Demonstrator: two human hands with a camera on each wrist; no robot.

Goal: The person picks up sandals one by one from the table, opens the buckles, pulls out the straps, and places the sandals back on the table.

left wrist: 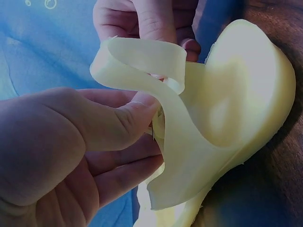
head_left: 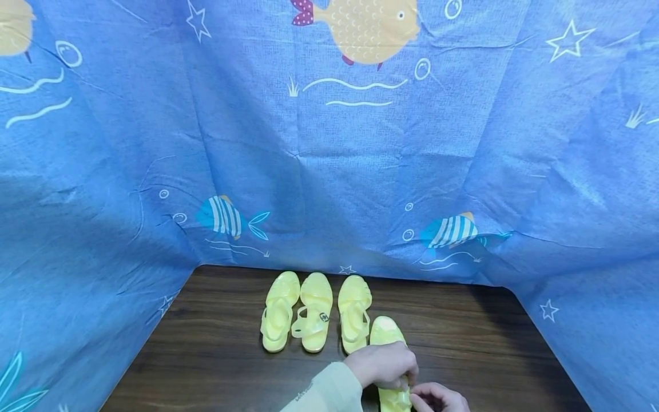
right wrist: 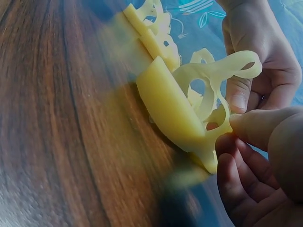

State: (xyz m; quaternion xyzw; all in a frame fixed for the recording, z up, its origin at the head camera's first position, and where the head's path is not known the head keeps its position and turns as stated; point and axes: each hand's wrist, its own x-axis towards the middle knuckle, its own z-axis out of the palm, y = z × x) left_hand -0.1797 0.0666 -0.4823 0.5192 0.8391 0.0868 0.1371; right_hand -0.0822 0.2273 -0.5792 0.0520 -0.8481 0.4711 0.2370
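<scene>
A pale yellow jelly sandal (head_left: pixel 387 333) stands on the dark wooden table at the right end of a group of similar sandals. My left hand (head_left: pixel 383 363) reaches over it from the left. In the left wrist view, that hand's thumb and fingers pinch the side of the sandal's looped strap (left wrist: pixel 177 127), where a thin metal pin shows between them. My right hand (head_left: pixel 440 397) is at the sandal's right side. In the right wrist view, its thumb and forefinger pinch the strap's edge (right wrist: pixel 225 120), right beside the left fingertips. The fingers partly hide the fastening.
Three more yellow sandals stand in a row to the left: a left one (head_left: pixel 278 323), a middle one (head_left: pixel 313 292) with its strap hanging out sideways, and a right one (head_left: pixel 354 294). A blue fish-print cloth (head_left: pixel 350 189) walls the table (head_left: pixel 216 343) at the back and sides.
</scene>
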